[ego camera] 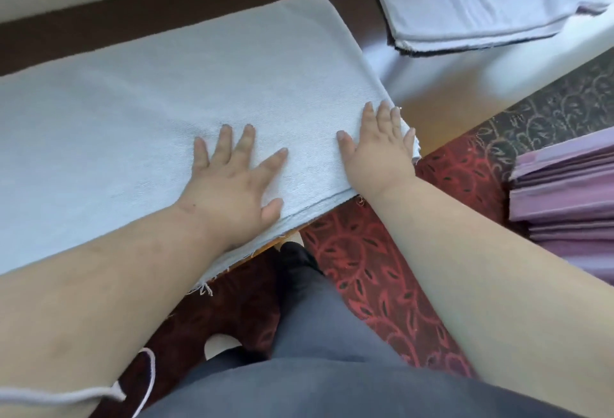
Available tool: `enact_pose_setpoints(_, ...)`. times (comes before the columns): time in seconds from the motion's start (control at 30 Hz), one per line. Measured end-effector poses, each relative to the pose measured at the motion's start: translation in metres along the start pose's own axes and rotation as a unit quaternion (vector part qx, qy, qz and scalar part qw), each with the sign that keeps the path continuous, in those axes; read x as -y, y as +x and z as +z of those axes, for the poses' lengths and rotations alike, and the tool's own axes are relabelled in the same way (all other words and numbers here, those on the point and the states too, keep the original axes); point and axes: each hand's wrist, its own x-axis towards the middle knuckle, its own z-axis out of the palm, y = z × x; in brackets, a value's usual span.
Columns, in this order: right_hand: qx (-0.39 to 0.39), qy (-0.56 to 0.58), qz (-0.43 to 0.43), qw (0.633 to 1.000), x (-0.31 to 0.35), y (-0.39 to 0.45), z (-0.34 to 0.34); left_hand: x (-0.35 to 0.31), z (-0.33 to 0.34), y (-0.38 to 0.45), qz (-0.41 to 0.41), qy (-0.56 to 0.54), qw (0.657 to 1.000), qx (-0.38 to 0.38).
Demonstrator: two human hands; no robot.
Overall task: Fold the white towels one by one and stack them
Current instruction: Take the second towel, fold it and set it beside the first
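Carpeted room, red leaf-pattern carpet underfoot, and the work surface is a wooden table that's mostly buried under cloth. The white towel in play lies spread flat across it, already doubled over by the look of the layered near edge, which hangs slightly off the table's front.

Both hands are flat on it, nothing pinched. Left hand has fingers splayed, pressing down just inside that near edge. Right hand is palm-down right on the towel's near right corner, fingertips reaching its side edge.

Handling-wise I'd guess thin woven cotton: light, floppy, zero stiffness, frayed threads at the hems. It'll sag wherever it isn't supported, so I'd grab the corner under the right hand and the matching one further along, not the middle.

Room to move: beyond the right hand's fingertips there's bare table, then a heap of white cloth further out, probably the stack or the pile. Off to the right hand's outer side sits a purple folded stack, well apart. Left of the left hand it's all towel, plenty of run for folding across.
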Motion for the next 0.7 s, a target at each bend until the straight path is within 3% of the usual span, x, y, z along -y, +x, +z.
enact_pose_setpoints(0.1,-0.028,0.014,-0.097,0.995,0.019,-0.019,0.01,-0.023,-0.004,0.007,0.087,0.014,0.996,0.005)
enact_pose_setpoints(0.17,-0.018,0.011,-0.077,0.997,0.01,-0.023,0.014,-0.031,-0.005,0.011,0.117,0.017,0.993,0.019)
enact_pose_setpoints(0.27,-0.021,0.034,-0.008,0.999,-0.013,-0.013,0.012,-0.034,-0.022,0.027,0.08,-0.015,0.997,-0.007)
enact_pose_setpoints(0.43,-0.02,0.012,-0.002,1.0,-0.009,-0.01,0.015,-0.029,-0.072,0.144,-0.001,-0.098,0.988,-0.119)
enact_pose_setpoints(0.6,-0.009,-0.003,-0.014,1.0,-0.017,-0.012,0.013,-0.029,-0.074,0.242,-0.049,0.006,0.999,0.002)
enact_pose_setpoints(0.7,-0.016,0.0,-0.017,1.0,-0.027,-0.004,0.013,-0.032,-0.073,0.272,-0.041,0.024,0.999,-0.013)
